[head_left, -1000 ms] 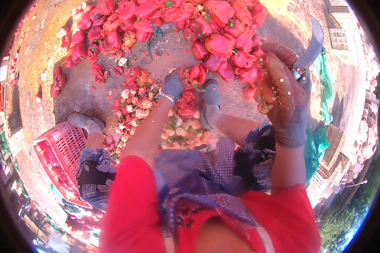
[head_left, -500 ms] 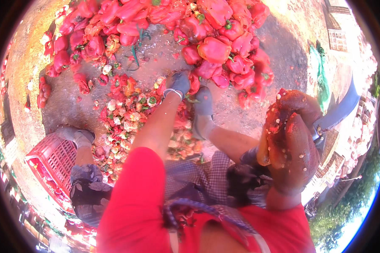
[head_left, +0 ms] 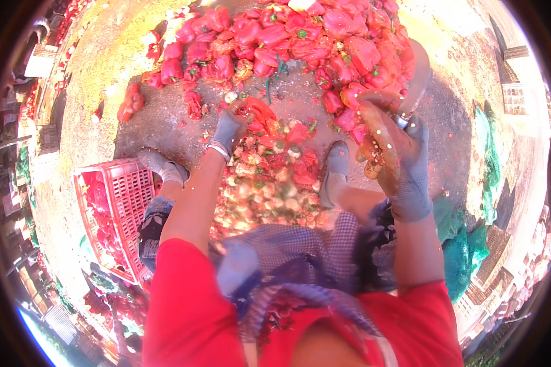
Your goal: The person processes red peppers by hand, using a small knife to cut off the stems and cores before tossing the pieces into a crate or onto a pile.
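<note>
My left hand (head_left: 228,129), in a grey glove with a pale band at the wrist, is closed on the edge of a red bell pepper (head_left: 260,114) that looks cut open. Both are just above a heap of pepper cores and scraps (head_left: 269,177) between my feet. On the right, my right hand (head_left: 398,153) grips a knife (head_left: 419,76), its broad curved blade pointing up and away. Seeds and reddish-brown pulp coat that glove's fingers. Part of the knife handle is hidden in the hand.
A large pile of whole red peppers (head_left: 349,37) spreads across the ground ahead. To my left stands a red plastic crate (head_left: 125,189) holding red pepper pieces. Green netting (head_left: 462,251) lies at the right, and a green string (head_left: 268,88) near the pile.
The view has shifted, so the pile and crate appear farther right. My left hand now has a red pepper. My right hand has come inward with the knife, its blade now pointing away from me.
</note>
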{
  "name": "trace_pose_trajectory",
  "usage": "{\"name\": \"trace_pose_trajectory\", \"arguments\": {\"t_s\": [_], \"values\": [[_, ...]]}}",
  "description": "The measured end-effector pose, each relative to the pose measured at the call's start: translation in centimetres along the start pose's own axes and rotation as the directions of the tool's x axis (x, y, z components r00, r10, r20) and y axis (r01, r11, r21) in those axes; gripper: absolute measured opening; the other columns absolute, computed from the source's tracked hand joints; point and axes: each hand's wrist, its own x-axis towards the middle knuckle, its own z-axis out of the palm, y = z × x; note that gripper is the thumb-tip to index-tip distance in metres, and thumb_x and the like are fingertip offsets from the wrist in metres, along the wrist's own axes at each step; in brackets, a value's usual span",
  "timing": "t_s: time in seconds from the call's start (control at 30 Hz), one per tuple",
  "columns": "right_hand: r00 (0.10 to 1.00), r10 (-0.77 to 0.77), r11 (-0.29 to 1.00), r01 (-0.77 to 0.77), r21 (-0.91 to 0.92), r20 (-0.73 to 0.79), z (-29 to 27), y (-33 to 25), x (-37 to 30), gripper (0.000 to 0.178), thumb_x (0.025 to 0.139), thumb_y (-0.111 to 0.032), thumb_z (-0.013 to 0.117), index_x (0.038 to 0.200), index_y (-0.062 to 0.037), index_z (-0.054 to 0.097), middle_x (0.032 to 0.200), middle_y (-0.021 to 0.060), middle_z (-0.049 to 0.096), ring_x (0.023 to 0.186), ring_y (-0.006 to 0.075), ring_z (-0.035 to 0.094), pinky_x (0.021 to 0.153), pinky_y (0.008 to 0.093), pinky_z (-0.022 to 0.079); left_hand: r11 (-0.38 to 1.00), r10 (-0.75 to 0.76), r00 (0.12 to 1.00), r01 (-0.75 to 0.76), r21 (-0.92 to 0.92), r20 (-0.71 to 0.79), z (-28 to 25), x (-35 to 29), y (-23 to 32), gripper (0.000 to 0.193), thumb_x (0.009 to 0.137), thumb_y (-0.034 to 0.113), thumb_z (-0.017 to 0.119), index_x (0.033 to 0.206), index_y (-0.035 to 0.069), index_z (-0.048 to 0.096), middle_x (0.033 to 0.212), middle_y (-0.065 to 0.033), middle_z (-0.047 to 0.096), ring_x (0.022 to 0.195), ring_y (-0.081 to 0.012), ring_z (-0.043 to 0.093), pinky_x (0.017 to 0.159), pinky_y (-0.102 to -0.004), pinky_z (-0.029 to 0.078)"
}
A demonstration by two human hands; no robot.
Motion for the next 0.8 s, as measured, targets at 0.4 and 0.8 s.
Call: {"name": "trace_pose_trajectory", "arguments": {"t_s": [0.4, 0.8], "values": [[0.921, 0.019, 0.729, 0.254, -0.635, 0.39, 8.9, 6.6, 0.1, 0.051, 0.08, -0.041, 0.072, 0.108, -0.0012, 0.059, 0.084, 0.0177, 0.066, 0.079, 0.0271, 0.067, 0.072, 0.0389, 0.051, 0.877, 0.148, 0.989, -0.135, -0.461, -0.008, -7.3, -12.7, 14.7, 0.041, 0.09, 0.005, 0.063, 0.125, -0.005, 0.045, 0.102, -0.0126, 0.064, 0.086, -0.0192, 0.066, 0.071, -0.0325, 0.06], [0.912, 0.022, 0.904, 0.156, -0.397, 0.409, 13.8, 13.0, 1.0, 0.048, 0.077, -0.027, 0.079, 0.106, 0.0051, 0.058, 0.081, 0.0149, 0.067, 0.067, 0.0177, 0.065, 0.058, 0.0307, 0.051, 0.81, 0.15, 0.983, -0.183, -0.558, -0.105, -10.5, -15.9, 13.5, 0.023, 0.094, 0.003, 0.055, 0.117, 0.0, 0.053, 0.105, -0.0104, 0.064, 0.093, -0.0182, 0.066, 0.073, -0.0323, 0.06]]}}
